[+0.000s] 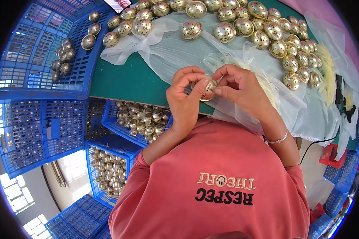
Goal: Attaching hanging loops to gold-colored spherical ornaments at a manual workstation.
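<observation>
Close to the table's front edge, my left hand [184, 95] curls its thumb and fingers around a gold ball ornament [207, 95] with dark markings. My right hand [246, 91] meets it from the other side, thumb and fingertips pinched together at the ball's upper face. A small pale bit shows at those fingertips, too small to name. Under and beside my right hand lies a bunch of pale yellow sheer ribbon [269, 85]. White sheer fabric [163, 51] spreads over the green tabletop [123, 81] beneath both hands.
Many gold balls [273, 30] crowd the table's far and right side. A blue crate [73, 85] with a few balls stands at the left. Below it, more blue crates [129, 149] hold piles of balls. A red stool [330, 156] is at the right.
</observation>
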Tool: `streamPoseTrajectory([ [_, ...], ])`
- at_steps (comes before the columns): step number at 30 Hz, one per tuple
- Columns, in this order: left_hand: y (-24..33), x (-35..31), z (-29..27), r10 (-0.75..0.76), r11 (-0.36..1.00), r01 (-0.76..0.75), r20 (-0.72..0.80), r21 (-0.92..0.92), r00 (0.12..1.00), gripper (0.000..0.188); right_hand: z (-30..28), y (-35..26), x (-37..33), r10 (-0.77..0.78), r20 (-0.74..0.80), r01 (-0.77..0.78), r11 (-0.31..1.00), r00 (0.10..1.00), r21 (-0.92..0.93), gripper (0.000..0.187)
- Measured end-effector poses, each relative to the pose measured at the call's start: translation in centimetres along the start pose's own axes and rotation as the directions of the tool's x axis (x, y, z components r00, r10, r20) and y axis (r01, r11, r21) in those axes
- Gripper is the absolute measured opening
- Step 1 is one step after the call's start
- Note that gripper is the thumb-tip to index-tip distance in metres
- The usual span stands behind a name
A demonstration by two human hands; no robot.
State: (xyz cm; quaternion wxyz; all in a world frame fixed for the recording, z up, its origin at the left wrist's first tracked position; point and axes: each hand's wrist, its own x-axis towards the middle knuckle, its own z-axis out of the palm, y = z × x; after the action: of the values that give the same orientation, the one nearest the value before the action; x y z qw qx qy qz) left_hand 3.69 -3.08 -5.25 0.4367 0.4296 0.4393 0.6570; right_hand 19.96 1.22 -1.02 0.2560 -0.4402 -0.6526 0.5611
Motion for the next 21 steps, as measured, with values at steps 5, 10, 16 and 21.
streamPoseTrajectory([
  [5, 1.8, 2.4, -0.4, 0.102, 0.995, -0.102, 0.088, -0.006, 0.991, 0.009, -0.9, -1.8, -0.4, 0.004, 0.077, -0.021, 0.973, 0.997, 0.23, 0.027],
  [10, 4.9, 4.0, 0.6, 0.119, 0.992, -0.124, 0.182, 0.012, 0.976, 0.01, -1.4, -3.3, 0.4, -0.067, 0.063, 0.05, 0.969, 0.996, 0.242, 0.025],
  [16, 6.5, 4.5, 0.8, 0.124, 0.981, -0.174, 0.41, 0.088, 0.904, 0.017, -2.0, -4.0, 0.8, -0.072, 0.111, 0.041, 0.964, 0.991, 0.264, 0.015],
  [21, 3.5, 1.5, 0.6, 0.143, 0.927, -0.201, 0.197, 0.316, 0.97, 0.029, -1.8, -4.2, 0.4, -0.077, 0.067, 0.045, 0.923, 0.995, 0.381, 0.014],
])
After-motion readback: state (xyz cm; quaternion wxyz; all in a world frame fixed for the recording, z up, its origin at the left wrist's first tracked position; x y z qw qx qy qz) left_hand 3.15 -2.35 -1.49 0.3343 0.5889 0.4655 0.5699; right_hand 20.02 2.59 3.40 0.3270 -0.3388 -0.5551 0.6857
